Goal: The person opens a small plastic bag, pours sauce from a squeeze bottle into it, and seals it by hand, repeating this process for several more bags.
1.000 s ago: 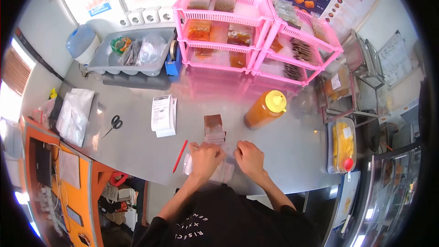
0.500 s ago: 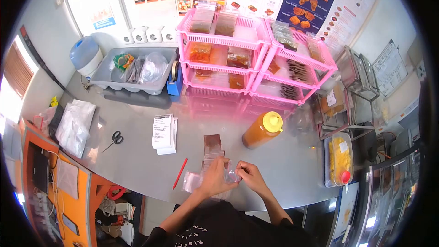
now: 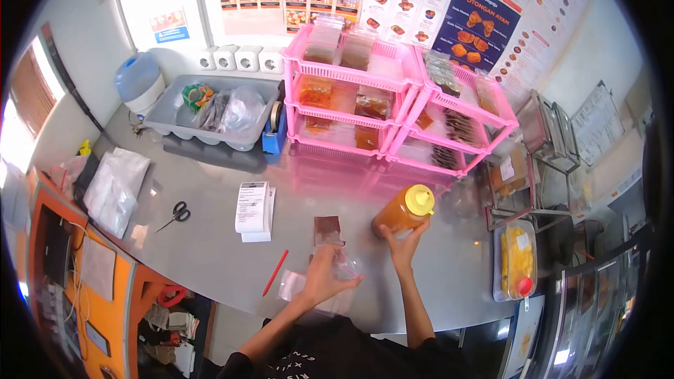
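A squeeze bottle (image 3: 399, 214) of orange-brown sauce with a yellow cap stands on the steel table. Around its lower part my right hand (image 3: 403, 244) has closed, thumb on the left side. To the left, my left hand (image 3: 328, 277) holds a small clear plastic bag (image 3: 347, 264) between thumb and fingers. Just beyond that hand lies a flat packet of dark brown sauce (image 3: 327, 229), with more packets partly hidden under the hand. Empty clear bags (image 3: 291, 285) lie by the left wrist.
A red pen (image 3: 275, 273), receipts (image 3: 253, 212) and black scissors (image 3: 175, 215) lie on the left. Pink racks (image 3: 344, 116) with sauce packets stand at the back, beside a grey tray (image 3: 167, 121). On the right is a container of yellow food (image 3: 517, 256).
My right hand has left the small bag, moved up and right, and taken hold of the sauce bottle. My left hand still holds the bag. The camera view has shifted slightly.
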